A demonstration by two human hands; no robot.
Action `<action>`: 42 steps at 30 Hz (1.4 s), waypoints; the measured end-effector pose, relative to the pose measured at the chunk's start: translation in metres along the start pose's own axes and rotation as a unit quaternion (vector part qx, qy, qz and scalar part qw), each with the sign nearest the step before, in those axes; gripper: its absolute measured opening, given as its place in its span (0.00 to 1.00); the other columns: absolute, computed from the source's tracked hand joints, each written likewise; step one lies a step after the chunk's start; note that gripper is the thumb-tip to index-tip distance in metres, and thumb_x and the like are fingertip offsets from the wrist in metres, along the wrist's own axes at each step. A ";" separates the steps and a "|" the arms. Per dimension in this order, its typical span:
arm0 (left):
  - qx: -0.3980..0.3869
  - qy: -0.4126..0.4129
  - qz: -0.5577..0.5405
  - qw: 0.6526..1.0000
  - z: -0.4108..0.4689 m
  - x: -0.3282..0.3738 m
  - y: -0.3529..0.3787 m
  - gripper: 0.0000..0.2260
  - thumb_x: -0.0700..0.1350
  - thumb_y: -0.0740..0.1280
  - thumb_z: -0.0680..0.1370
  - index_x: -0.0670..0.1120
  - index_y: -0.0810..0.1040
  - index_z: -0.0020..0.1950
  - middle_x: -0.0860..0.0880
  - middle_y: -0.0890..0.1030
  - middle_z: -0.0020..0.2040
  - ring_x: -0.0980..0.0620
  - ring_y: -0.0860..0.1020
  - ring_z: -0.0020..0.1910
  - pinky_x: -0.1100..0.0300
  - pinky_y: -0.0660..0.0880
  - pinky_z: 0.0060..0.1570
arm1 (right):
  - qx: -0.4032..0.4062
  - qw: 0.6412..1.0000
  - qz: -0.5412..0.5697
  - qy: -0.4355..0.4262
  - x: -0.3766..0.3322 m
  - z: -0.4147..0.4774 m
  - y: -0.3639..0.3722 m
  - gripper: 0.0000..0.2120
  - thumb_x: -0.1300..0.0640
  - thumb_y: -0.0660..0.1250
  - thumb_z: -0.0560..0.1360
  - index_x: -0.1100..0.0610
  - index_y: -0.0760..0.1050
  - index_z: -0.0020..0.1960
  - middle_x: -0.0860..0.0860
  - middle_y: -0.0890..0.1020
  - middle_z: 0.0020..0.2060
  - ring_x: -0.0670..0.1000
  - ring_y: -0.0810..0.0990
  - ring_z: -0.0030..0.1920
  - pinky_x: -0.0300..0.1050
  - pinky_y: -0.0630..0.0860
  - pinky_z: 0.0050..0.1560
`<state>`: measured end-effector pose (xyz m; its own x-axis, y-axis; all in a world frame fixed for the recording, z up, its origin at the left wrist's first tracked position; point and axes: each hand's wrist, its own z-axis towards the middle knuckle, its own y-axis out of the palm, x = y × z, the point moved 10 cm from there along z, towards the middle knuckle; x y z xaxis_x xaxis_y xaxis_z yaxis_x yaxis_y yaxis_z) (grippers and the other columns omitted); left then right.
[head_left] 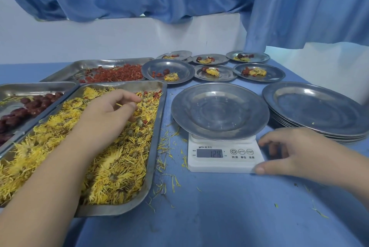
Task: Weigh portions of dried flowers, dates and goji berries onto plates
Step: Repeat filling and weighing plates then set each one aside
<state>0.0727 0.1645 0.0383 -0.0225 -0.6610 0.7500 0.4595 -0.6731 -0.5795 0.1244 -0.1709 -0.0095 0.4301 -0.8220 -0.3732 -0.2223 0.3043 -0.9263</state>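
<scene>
A steel tray (pixel 154 147) heaped with yellow dried flowers (pixel 111 169) lies at the left. My left hand (pixel 108 113) reaches over its far end and pinches a strand of dried flower between thumb and fingertips. A white digital scale (pixel 221 160) stands in the middle with a bare steel plate (pixel 179 111) on it; its display is lit. My right hand (pixel 283 152) grips the scale's right edge, thumb at the front corner and fingers curled along the side. A tray of dates (pixel 26 107) is far left, and a tray of goji berries (pixel 113 75) sits behind.
A stack of steel plates (pixel 319 111) sits right of the scale. Several plates (pixel 214 73) with a flower, a date and berries stand at the back. Loose petals (pixel 167 153) litter the blue table. A blue curtain (pixel 299 7) hangs behind.
</scene>
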 end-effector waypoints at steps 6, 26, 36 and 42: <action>-0.001 0.001 -0.003 1.000 -0.001 0.000 0.000 0.08 0.49 0.64 0.80 0.61 0.80 0.48 0.54 0.83 0.39 0.44 0.80 0.42 0.60 0.74 0.35 | -0.001 1.000 0.007 -0.012 -0.003 -0.001 0.000 0.33 0.22 0.65 0.49 0.38 0.78 0.47 0.37 0.78 0.41 0.39 0.77 0.40 0.34 0.73 0.37; -0.002 0.006 -0.016 1.000 -0.001 0.002 0.002 0.08 0.48 0.64 0.79 0.60 0.81 0.47 0.52 0.83 0.40 0.42 0.79 0.42 0.59 0.73 0.35 | -0.014 0.996 -0.074 -0.040 -0.025 -0.005 0.008 0.21 0.34 0.70 0.65 0.33 0.72 0.57 0.29 0.74 0.44 0.39 0.76 0.40 0.44 0.76 0.40; 0.003 0.005 -0.008 1.000 -0.001 0.002 0.002 0.08 0.48 0.64 0.79 0.60 0.80 0.47 0.54 0.83 0.39 0.44 0.79 0.41 0.59 0.74 0.35 | 0.022 0.972 -0.230 -0.044 -0.035 -0.005 0.006 0.26 0.27 0.55 0.66 0.33 0.62 0.62 0.40 0.71 0.32 0.37 0.68 0.33 0.36 0.58 0.29; 0.010 0.005 -0.006 1.000 -0.001 0.000 0.000 0.08 0.48 0.64 0.79 0.61 0.80 0.47 0.56 0.83 0.40 0.47 0.78 0.40 0.60 0.73 0.33 | 0.046 0.978 -0.195 -0.055 -0.038 -0.005 0.007 0.27 0.24 0.53 0.62 0.36 0.64 0.55 0.41 0.74 0.31 0.39 0.72 0.34 0.35 0.61 0.29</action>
<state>0.0723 0.1642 0.0380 -0.0375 -0.6559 0.7540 0.4766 -0.6749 -0.5634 0.1018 -0.1398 -0.0014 0.5587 -0.8293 0.0107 0.0545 0.0238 -0.9982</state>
